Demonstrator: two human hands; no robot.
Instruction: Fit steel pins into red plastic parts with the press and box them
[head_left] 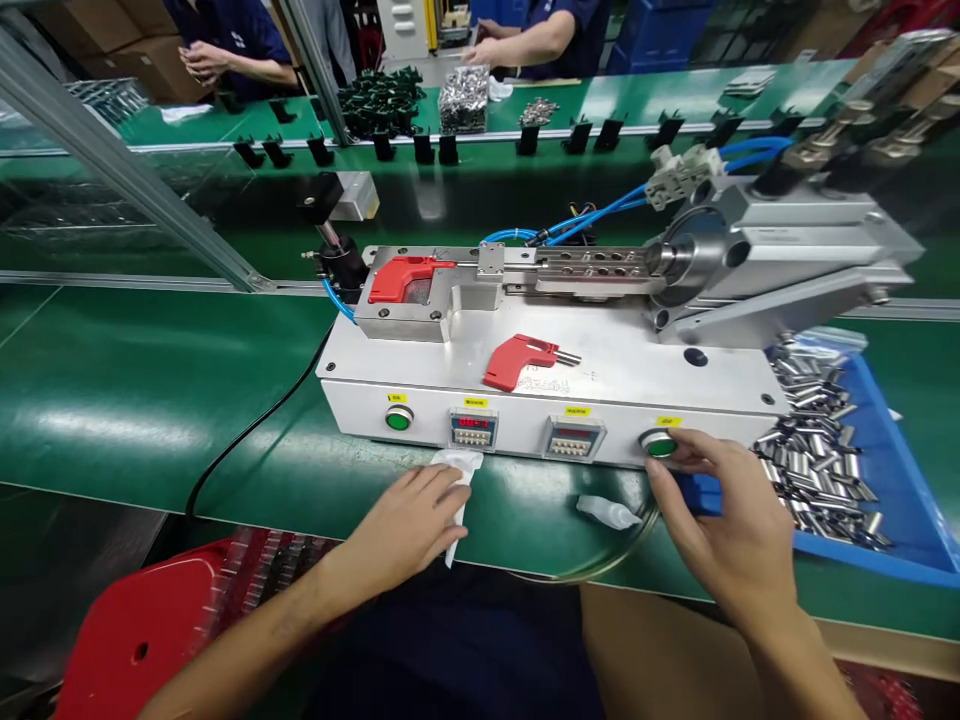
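My left hand (411, 520) lies palm down, fingers stretched out, on a folded white cloth (459, 462) at the bench. My right hand (724, 510) is at the right green button (658, 444) on the machine's front panel, thumb and fingertips around its edge. Thumb and fingers are apart, with nothing seen between them. On the white machine (637, 345), one red pistol-shaped plastic part (391, 281) sits in the metal fixture (409, 322), in line with a metal rod. A second red pistol-shaped part (513, 362), with metal pins, lies loose on top.
A blue bin (911, 480) of metal tubes (817, 460) stands at the right. A small white tube (609, 512) and a clear hose (630, 550) lie before the machine. Blue air hoses (607, 205) run behind. People work across the line, near black parts (382, 100).
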